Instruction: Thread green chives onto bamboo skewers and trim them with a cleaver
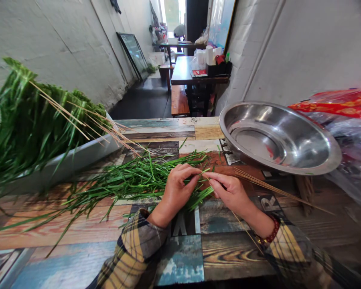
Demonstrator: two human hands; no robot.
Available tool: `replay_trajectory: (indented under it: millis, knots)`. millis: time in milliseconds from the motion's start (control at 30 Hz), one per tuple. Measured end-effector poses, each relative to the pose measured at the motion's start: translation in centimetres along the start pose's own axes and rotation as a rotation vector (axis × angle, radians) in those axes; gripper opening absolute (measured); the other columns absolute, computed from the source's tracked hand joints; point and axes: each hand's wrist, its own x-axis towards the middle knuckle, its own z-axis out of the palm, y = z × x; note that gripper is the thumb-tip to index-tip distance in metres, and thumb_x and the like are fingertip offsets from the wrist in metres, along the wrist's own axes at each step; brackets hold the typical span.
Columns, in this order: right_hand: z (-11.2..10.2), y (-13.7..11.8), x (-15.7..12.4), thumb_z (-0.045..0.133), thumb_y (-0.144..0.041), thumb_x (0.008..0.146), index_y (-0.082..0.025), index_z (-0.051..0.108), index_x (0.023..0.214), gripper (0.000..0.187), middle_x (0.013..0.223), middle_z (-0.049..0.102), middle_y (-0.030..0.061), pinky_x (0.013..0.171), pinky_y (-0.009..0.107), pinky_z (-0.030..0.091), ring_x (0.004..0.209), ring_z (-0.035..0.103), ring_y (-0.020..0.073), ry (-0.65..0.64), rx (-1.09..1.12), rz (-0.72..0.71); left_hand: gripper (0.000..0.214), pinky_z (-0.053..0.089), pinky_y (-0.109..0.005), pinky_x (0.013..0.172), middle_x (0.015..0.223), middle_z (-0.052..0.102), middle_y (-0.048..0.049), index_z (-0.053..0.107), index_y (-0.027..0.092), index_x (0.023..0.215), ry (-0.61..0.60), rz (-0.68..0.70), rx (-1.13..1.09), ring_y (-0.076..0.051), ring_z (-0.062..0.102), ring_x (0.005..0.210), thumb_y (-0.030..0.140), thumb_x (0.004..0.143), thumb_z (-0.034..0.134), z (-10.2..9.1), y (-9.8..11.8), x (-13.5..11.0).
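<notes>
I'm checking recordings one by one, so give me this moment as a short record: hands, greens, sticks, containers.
Left hand: pinching a slim green stalk
Right hand: close against the left, holding a thin tan wooden skewer
Below hands: loose pile of long green stalks on a multicoloured plank-patterned table
Left side: white tray bearing skewered green bunches
Right side: shiny silver metal basin; loose tan wooden skewers nearby

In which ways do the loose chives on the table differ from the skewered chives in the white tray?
The loose chives lie in a low, spread-out heap on the table, while the skewered chives form a tall, dense mass in the white tray. Thin skewers stick out from the skewered chives; most of the loose chives lie unthreaded. Both are green and long-leaved.
</notes>
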Motion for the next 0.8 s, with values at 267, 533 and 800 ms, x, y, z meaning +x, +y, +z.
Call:
replay_trajectory:
  millis: [267, 533, 800]
  knots:
    - [-0.08, -0.13, 0.01, 0.046, -0.030, 0.088, -0.015, 0.071, 0.106, 0.035, 0.053, 0.059, -0.0006, 0.048, 0.021, 0.043, 0.050, 0.055, 0.0114, -0.008, -0.022, -0.003, 0.006, 0.043, -0.029, 0.071, 0.074, 0.066, -0.0011, 0.067, 0.019, 0.079, 0.027, 0.011, 0.054, -0.015, 0.058, 0.074, 0.016, 0.080, 0.063, 0.06, -0.14, -0.10]
    - [-0.06, -0.16, 0.06, 0.047, -0.031, 0.087, -0.015, 0.072, 0.101, 0.033, 0.057, 0.062, 0.0012, 0.052, 0.022, 0.045, 0.055, 0.058, 0.0131, 0.000, -0.046, -0.006, 0.008, 0.042, -0.030, 0.072, 0.075, 0.067, -0.0008, 0.066, 0.019, 0.077, -0.030, 0.033, 0.081, -0.015, 0.057, 0.074, 0.014, 0.081, 0.061, -0.11, -0.02, -0.04]
    - [0.12, -0.08, -0.02, 0.048, -0.029, 0.087, -0.014, 0.050, 0.130, 0.045, 0.055, 0.050, -0.0060, 0.051, 0.021, 0.040, 0.050, 0.047, 0.0100, -0.015, 0.022, 0.061, 0.010, 0.040, -0.032, 0.074, 0.079, 0.068, -0.0026, 0.067, 0.021, 0.081, -0.051, 0.055, 0.206, -0.017, 0.057, 0.078, 0.020, 0.085, 0.058, -0.23, 0.22, -0.18]
